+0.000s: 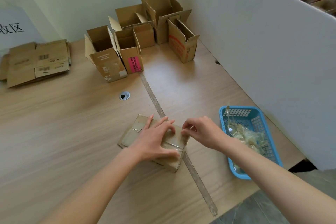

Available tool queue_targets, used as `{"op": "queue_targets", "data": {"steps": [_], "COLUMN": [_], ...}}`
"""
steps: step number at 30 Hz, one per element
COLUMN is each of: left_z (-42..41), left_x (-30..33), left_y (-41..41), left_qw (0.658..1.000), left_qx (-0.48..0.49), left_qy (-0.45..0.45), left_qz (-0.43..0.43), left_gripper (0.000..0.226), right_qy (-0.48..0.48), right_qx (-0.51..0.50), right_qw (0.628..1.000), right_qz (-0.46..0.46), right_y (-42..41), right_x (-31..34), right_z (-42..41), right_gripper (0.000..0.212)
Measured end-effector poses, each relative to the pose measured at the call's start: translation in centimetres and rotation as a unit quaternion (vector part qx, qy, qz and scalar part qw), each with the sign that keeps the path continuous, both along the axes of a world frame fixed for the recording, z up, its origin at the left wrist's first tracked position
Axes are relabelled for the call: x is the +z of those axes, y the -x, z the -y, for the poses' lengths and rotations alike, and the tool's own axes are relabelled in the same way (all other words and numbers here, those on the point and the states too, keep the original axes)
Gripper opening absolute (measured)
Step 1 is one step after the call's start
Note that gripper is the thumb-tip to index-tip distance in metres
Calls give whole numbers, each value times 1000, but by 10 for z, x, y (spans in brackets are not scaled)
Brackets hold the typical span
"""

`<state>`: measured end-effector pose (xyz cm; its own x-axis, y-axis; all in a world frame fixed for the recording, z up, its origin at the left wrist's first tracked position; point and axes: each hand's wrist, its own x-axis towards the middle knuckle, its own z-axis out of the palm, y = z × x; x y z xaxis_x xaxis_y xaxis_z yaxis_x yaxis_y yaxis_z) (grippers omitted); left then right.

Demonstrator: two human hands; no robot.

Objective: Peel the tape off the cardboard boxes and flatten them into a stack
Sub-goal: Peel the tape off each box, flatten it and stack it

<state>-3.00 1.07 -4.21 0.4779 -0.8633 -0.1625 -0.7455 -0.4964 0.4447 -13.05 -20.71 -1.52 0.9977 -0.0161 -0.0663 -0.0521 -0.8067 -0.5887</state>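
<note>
White partition walls are closing in a pale wooden table [72, 132], where a person is working at the near edge. A small cardboard box [171, 151] is lying on the table right in front of them, across a strip of clear tape running along the tabletop seam.

Judging by the scene, the tape-peeling step is in hand. The left hand [154, 140] is lying flat on top of the box, fingers straight and spread, pressing it down; its grip is wide and holding nothing. The right hand [200, 131] is coming in from the right with thumb and forefinger brought together at the box's far upper edge, a narrow grip that seems to be pinching a loose end of tape [187, 129], though the tape itself is too clear and thin to make out with certainty. Both forearms are reaching forward from the bottom of the view, the right wrist slightly raised.

The next move is probably calling for a steady pull along the seam while the left hand is bracing the box, then dropping the strip into the blue basket [234, 171] just to the right, which is already holding crumpled tape.

Further back, several open boxes [127, 49] are standing upright, still to be done, and a stack of flattened boxes [36, 62] is resting at the far left.
</note>
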Motion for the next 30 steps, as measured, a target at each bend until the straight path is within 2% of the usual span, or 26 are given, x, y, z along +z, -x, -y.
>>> {"op": "queue_targets", "data": {"steps": [3, 6, 9, 11, 15, 18, 20, 24, 30], "left_z": [-5, -6, -10, -14, -18, -23, -25, -23, -27], "left_x": [-7, -6, -3, -2, 0, 2, 3, 4, 1], "left_y": [6, -1, -11, -18, -24, -29, -30, -29, -24], "left_qw": [998, 998, 996, 994, 989, 989, 990, 990, 990], "left_qx": [-1, -19, -63, -84, -108, -119, -118, -111, -93], "left_qy": [-7, -5, -14, -22, -47, -55, -56, -67, -77], "left_qz": [58, 60, 64, 68, 88, 71, 60, 59, 72], "left_gripper": [107, 108, 108, 108, 107, 104, 103, 103, 105], "right_qy": [10, 10, 16, -3, -63, -71, -53, -45, -89], "right_qx": [45, 63, 88, 48, -54, -135, -155, -128, -18], "right_qw": [999, 998, 996, 999, 997, 988, 986, 991, 993], "right_qz": [23, 24, 10, 0, -2, 36, 33, 9, -76], "right_y": [15, 29, 29, 24, 21, 20, 17, 11, 17], "right_x": [-6, -12, -9, -4, -6, -8, -4, 5, -9], "right_z": [-7, -9, -6, -2, -5, 5, 13, 13, -20], "right_gripper": [14, 23, 18, 14, 25, 27, 22, 15, 27]}}
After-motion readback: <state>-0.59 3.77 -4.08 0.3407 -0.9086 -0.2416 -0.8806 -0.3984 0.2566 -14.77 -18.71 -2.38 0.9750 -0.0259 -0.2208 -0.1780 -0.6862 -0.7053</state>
